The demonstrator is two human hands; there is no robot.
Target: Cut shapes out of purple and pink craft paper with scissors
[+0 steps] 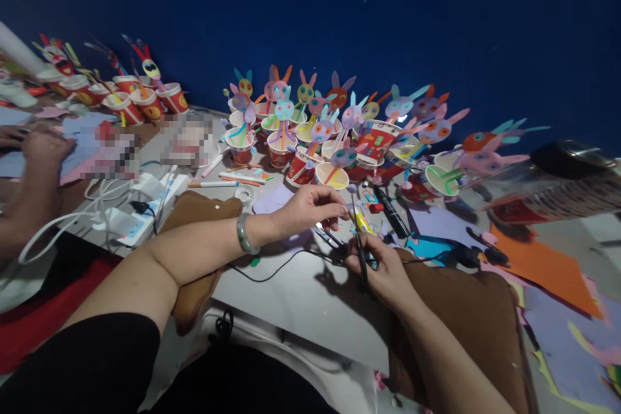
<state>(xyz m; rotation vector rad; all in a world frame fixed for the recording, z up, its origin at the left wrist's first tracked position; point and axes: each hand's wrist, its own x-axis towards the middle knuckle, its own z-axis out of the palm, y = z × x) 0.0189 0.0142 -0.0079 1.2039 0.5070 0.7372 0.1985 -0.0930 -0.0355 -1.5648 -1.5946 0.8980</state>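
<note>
My left hand (pixel 323 208), with a jade-coloured bangle on its wrist, is closed in a pinch. Whatever lies between its fingertips is too small to make out. Just to the right, my right hand (pixel 383 266) is closed around a slim dark tool (pixel 359 244), held nearly upright; its exact kind is unclear. A small purple ball (pixel 352 187) shows near the tool's upper end. Behind my hands stand several red paper cups (pixel 281 156) with paper rabbit heads on coloured stems. A yellow tube (pixel 363 222) and a black marker (pixel 392 212) lie close by.
A power strip (pixel 155 210) with white cables lies left; a thin black cord (pixel 264 280) crosses the table. Brown cushions (pixel 460 310) sit under my forearms. Orange paper (pixel 543 265), black-handled scissors (pixel 488 247) and stacked cups (pixel 557 197) are right. Another person's hand (pixel 48 145) is far left.
</note>
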